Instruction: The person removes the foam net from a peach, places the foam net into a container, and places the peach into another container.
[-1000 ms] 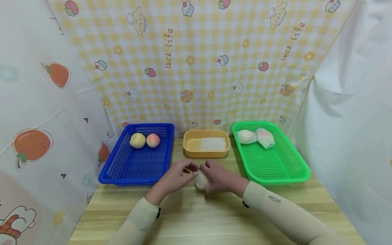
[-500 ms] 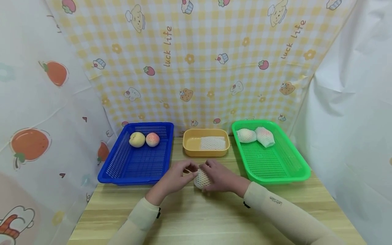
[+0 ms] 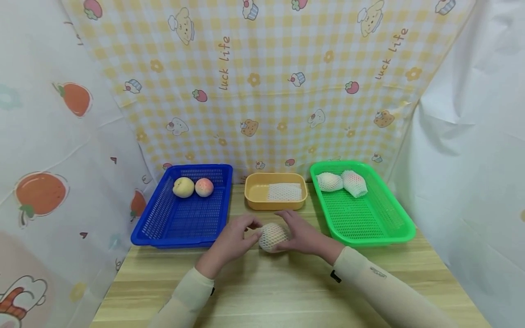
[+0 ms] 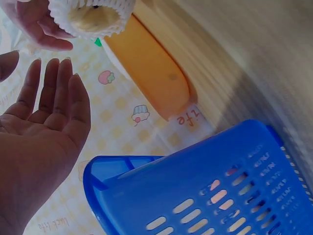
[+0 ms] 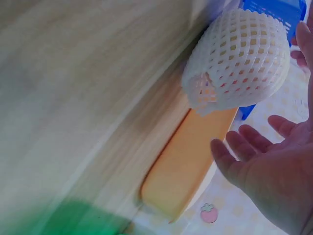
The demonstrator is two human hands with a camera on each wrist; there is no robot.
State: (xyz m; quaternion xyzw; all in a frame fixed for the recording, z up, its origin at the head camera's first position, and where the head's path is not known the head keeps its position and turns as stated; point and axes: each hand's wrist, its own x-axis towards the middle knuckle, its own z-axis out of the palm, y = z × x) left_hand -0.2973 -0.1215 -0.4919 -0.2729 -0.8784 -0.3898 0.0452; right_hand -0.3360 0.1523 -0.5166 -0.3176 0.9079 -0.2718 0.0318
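Note:
A peach in a white foam net (image 3: 272, 238) sits on the wooden table between both hands. In the left wrist view, yellow peach skin shows through the net's open end (image 4: 94, 18). My left hand (image 3: 235, 238) is at its left side, fingers loosely bent and apart from the fruit in the left wrist view. On the other side my right hand (image 3: 303, 234) has its fingers spread; in the right wrist view they stand away from the netted peach (image 5: 239, 58), with the thumb hidden there.
A blue basket (image 3: 141, 239) with two bare peaches (image 3: 183, 187) stands left. Behind the hands is a yellow tray (image 3: 256, 206) containing flat foam nets (image 3: 284, 192). The green basket (image 3: 399, 234) at right carries two netted peaches (image 3: 354, 183).
My right hand has loosened from the netted peach and drawn back to the right, so more of the fruit shows. The left hand has barely moved.

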